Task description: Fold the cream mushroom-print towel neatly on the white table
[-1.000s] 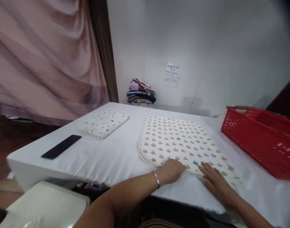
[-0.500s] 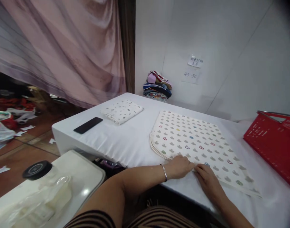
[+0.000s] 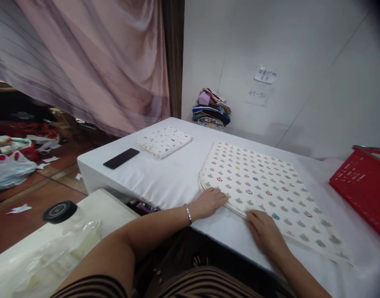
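A layered off-white cloth lies spread on the white-covered table, printed with grey shapes and a few coloured ones. Its front-left corner is rounded, and several layers show along that edge. My left hand, with a bracelet on the wrist, has its fingers closed at the cloth's near edge, close to the rounded corner. Farther right along the same edge, my right hand pinches the layers, thumb on top. A short stretch of edge shows between the hands. The undersides of the fingers are hidden.
To the left on the table lie a folded printed cloth and a black phone. A red basket stands at right. Stacked fabrics sit by the wall. At lower left, a white surface holds a black round lid and clear plastic.
My left hand has slid left along the cloth's edge, away from my right hand, which stays near its place on the edge. The camera view has shifted slightly.
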The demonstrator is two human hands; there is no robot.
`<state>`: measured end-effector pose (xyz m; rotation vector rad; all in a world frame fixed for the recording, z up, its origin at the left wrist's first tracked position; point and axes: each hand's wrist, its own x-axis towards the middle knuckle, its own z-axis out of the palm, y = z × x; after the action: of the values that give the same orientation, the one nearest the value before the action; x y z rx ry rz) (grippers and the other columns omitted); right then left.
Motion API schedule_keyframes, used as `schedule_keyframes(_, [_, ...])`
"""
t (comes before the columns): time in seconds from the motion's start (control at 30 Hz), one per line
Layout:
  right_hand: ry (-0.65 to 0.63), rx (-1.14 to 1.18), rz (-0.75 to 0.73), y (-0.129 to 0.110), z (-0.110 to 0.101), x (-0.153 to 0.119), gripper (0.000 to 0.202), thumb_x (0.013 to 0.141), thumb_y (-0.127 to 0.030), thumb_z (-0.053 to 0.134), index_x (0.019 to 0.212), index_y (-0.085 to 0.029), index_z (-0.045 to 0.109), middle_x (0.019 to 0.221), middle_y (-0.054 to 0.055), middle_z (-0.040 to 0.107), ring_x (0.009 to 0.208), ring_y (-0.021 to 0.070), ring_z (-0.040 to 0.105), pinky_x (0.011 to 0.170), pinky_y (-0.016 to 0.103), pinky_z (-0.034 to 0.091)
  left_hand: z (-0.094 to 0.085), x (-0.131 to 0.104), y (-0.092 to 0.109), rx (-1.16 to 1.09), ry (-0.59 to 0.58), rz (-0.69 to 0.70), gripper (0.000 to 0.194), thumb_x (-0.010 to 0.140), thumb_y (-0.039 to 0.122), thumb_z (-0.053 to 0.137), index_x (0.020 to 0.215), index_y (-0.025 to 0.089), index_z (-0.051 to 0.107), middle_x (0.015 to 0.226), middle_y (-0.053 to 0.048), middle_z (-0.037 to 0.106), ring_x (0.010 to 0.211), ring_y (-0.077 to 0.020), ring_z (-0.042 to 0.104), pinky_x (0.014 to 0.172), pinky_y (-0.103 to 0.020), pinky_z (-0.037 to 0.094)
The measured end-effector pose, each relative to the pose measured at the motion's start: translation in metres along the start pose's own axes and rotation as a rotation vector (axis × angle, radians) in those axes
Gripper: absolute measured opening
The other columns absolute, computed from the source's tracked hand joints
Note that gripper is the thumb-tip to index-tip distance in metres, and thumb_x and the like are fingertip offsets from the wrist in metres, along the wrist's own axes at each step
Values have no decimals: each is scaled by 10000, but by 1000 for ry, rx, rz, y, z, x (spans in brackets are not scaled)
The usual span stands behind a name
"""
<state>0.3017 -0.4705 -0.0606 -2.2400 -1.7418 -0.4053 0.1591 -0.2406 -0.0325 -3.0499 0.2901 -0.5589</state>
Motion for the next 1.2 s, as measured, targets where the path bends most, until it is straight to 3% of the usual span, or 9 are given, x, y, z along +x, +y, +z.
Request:
schedule_keyframes(0.27, [-109, -93, -34, -58, 18, 74, 287, 892, -160, 436, 1133, -177, 592, 983, 97, 599, 872, 220, 514, 776, 334, 417, -2, -13, -18, 28, -40, -124, 175, 897, 129, 389, 956, 153, 552, 915, -64, 576, 873, -185, 488, 792, -328, 365])
schedule_keyframes(0.47, [-186, -89, -26, -74, 23, 94, 360, 902, -158, 413, 1249, -166, 511, 1010, 107, 584, 892, 233, 500, 763, 335, 403, -8, -23, -40, -2, 19, -286, 208, 887, 111, 391, 1012, 162, 549, 988, -70, 590, 974, -199, 503, 866, -357, 379])
schedule_keyframes(0.67, [-242, -71, -9, -86, 26, 108, 416, 896, -134, 383, 1306, -147, 456, 1053, 129, 573, 922, 240, 509, 785, 342, 409, -13, -31, -50, -167, 113, -558, 225, 834, 144, 478, 1052, 184, 521, 1141, -71, 561, 1074, -201, 501, 873, -334, 434])
schedule_keyframes(0.8, [-286, -28, 30, -88, 22, 114, 424, 885, -139, 393, 1303, -161, 459, 1089, 123, 571, 970, 233, 509, 786, 319, 422, -15, -32, -45, -519, 149, -930, 260, 817, 259, 540, 1055, 174, 481, 1016, -73, 609, 858, -185, 607, 742, -323, 485])
schedule_keyframes(0.93, [-294, 45, 44, -86, 19, 114, 416, 888, -160, 374, 1292, -166, 474, 1126, 112, 565, 1012, 220, 498, 812, 304, 418, -15, -28, -40, -1232, 138, -1260, 370, 798, 275, 581, 1103, 134, 426, 890, -88, 652, 634, -152, 632, 557, -266, 486])
schedule_keyframes(1.03, [-310, 100, 46, -85, 16, 115, 422, 879, -167, 388, 1294, -173, 468, 1127, 105, 564, 1025, 216, 498, 818, 299, 412, -15, -25, -37, -1582, 232, -1307, 458, 749, 304, 662, 1104, 118, 441, 911, -109, 660, 664, -153, 643, 554, -246, 496])
schedule_keyframes(1.2, [-273, 347, 80, -84, 12, 127, 332, 889, -296, 443, 1199, -212, 529, 1020, 64, 585, 950, 189, 529, 790, 274, 411, -19, -22, -36, -1688, 201, -1249, 388, 695, 302, 711, 993, 106, 559, 805, -78, 687, 647, -143, 644, 604, -245, 507])
